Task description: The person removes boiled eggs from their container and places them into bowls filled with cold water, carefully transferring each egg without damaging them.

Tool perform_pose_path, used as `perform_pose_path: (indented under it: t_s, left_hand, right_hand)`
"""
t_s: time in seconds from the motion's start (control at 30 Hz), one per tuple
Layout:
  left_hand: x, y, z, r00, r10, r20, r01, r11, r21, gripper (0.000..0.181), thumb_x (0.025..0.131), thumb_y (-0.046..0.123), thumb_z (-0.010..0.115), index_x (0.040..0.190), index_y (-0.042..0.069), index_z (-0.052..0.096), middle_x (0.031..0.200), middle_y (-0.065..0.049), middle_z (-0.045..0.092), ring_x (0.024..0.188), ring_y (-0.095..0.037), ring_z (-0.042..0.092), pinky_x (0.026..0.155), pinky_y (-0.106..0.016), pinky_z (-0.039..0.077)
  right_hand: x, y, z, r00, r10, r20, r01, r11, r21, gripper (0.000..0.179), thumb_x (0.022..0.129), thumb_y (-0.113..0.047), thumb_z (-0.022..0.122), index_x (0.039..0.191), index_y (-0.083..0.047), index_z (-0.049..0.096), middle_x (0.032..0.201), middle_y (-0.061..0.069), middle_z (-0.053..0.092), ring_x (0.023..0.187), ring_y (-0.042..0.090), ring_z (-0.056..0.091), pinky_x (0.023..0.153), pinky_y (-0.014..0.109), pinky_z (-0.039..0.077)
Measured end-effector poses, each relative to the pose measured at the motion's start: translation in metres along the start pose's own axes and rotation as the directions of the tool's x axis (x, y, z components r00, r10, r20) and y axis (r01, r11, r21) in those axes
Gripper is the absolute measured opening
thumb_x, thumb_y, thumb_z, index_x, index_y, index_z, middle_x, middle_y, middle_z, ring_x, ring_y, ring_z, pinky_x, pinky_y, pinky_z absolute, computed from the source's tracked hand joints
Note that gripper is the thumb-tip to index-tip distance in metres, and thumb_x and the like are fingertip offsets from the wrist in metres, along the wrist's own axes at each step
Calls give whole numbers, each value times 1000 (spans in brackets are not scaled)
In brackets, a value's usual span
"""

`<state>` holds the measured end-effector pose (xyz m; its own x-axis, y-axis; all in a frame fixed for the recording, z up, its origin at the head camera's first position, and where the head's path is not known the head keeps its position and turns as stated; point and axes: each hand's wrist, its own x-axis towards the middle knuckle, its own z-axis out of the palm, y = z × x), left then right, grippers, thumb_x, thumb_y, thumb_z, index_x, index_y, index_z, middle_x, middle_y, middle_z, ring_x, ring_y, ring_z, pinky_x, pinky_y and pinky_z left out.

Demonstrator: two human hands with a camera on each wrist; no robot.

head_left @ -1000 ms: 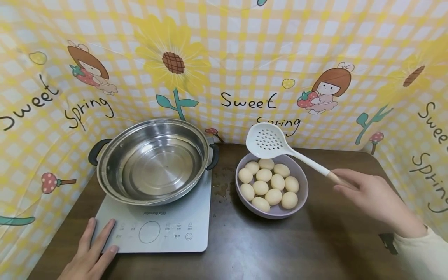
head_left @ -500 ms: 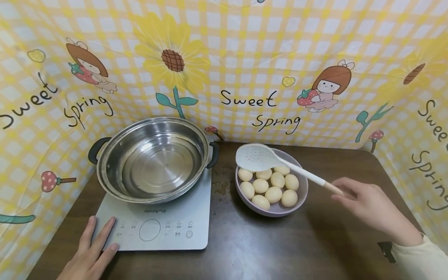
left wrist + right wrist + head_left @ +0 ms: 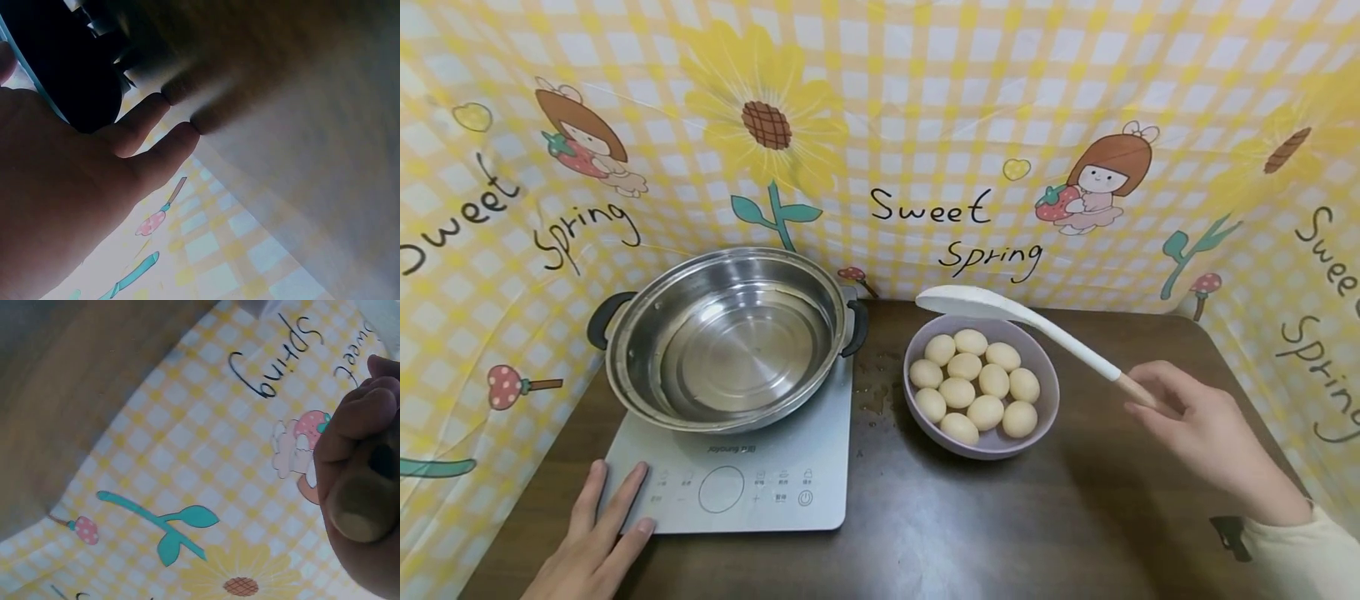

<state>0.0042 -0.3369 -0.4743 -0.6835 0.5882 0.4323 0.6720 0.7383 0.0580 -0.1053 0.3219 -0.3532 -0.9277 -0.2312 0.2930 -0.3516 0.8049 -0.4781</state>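
In the head view my right hand [image 3: 1202, 433] grips the wooden handle end of a white slotted spoon [image 3: 1060, 333]. The spoon's head is tipped nearly edge-on above the far rim of a lilac bowl [image 3: 919, 421]. Several pale eggs [image 3: 964, 367] fill that bowl. The right wrist view shows the round butt of the handle [image 3: 362, 509] inside the curled fingers. With fingers spread, my left hand [image 3: 587, 533] rests on the front left corner of a white induction cooker [image 3: 805, 517]. On the cooker stands a steel pot [image 3: 745, 350] that seems to hold clear water.
Water drops [image 3: 874, 396] lie on the dark wooden table [image 3: 940, 525] between pot and bowl. A yellow checked cloth [image 3: 910, 108] hangs behind and at both sides. The pot's black side handles [image 3: 856, 328] jut out. A small dark object [image 3: 1231, 533] lies by the right sleeve.
The spoon's head dipped over the eggs, then rose and turned edge-on, uncovering the eggs at the back. My right hand moved slightly right. The left hand stayed in place.
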Motion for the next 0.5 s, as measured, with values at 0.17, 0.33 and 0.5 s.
perform_pose_path:
  t_s: [0.17,0.33,0.5]
  left_hand:
    - [1,-1,2,999,33,-32,-34,999,-14,91,88,80,48,129,-1,54,147,-46,28,134,-72,9,47,-33,43]
    - [1,-1,3,998,34,-45,-35,999,-22,90,88,79,48,128,-1,54,147,-46,28,134,-72,9,47,-31,42]
    - [0,-1,1,1000,10,-27,-10,1000,-21,89,87,80,49,124,0,56,149,-45,27,136,-71,9,46,-29,41]
  right_hand:
    - [-7,5,8,999,11,49,-13,999,43,38,83,1,80,107,-23,65,82,-5,73,62,6,56,50,27,40]
    - [-14,12,10,982,145,118,-159,980,121,26,92,-13,76,115,-18,65,84,-5,73,60,8,61,51,30,45]
    - [-25,24,12,947,222,230,-279,925,258,24,103,-18,61,122,-4,60,65,3,63,48,22,59,45,36,50]
